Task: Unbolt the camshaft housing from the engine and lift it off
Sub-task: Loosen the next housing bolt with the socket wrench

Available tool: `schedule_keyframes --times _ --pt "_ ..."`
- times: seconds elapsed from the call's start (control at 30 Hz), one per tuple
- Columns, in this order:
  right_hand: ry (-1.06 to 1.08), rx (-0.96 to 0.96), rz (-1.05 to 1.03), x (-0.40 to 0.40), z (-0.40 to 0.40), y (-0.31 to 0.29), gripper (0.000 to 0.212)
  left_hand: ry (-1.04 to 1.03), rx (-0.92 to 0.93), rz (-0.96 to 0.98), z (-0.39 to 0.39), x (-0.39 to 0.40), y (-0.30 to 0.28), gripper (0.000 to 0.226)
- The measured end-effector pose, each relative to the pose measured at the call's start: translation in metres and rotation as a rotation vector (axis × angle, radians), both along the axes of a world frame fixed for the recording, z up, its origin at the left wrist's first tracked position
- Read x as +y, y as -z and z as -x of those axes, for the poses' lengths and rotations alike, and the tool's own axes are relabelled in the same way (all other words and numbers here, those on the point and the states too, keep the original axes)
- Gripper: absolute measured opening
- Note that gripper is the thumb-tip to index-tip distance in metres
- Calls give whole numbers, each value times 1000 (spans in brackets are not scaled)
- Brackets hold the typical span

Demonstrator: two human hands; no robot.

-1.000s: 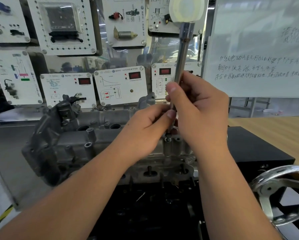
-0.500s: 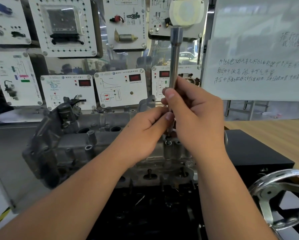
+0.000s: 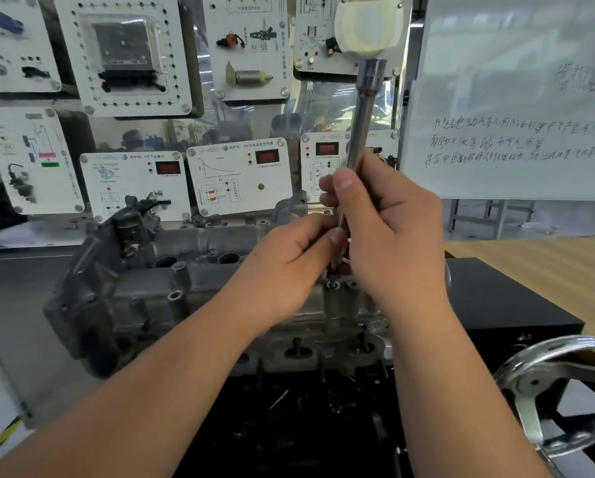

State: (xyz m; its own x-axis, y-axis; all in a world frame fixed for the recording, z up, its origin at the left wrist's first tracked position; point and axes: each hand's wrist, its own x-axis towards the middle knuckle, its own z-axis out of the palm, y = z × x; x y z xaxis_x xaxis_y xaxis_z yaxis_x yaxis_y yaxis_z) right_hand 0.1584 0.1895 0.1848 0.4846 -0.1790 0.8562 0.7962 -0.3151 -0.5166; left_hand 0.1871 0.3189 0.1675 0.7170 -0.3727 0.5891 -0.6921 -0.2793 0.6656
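Socket extension (image 3: 362, 132) raised slightly, tilted toward 1 o'clock; right hand (image 3: 385, 232) grip wrapped round shaft, left hand (image 3: 289, 267) pinching lower end, steadying tip over bolt hole (image 3: 333, 284). Camshaft housing (image 3: 185, 288) on engine, centre, unlifted.

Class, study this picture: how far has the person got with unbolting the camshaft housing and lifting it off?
Done: several bolt holes on the camshaft housing look empty. In hand: both hands, the right hand and left hand, hold a long socket extension upright over a boss near the right end. Left: any remaining bolts, then lifting; the housing sits on the engine.
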Motion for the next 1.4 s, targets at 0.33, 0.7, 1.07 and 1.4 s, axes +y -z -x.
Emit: schedule_keyframes --times 0.33,0.7,1.07,1.4 --pt "39 -40 -122 5 -5 3 25 -9 17 49 -3 0 1 30" --pt "54 20 -127 5 -6 3 32 -53 7 65 -5 -2 2 33" --pt "31 -6 -63 3 -4 1 11 -29 21 97 -6 -2 3 29" --pt "-40 48 -40 -1 -3 1 43 -26 27 53 -5 -1 2 35"
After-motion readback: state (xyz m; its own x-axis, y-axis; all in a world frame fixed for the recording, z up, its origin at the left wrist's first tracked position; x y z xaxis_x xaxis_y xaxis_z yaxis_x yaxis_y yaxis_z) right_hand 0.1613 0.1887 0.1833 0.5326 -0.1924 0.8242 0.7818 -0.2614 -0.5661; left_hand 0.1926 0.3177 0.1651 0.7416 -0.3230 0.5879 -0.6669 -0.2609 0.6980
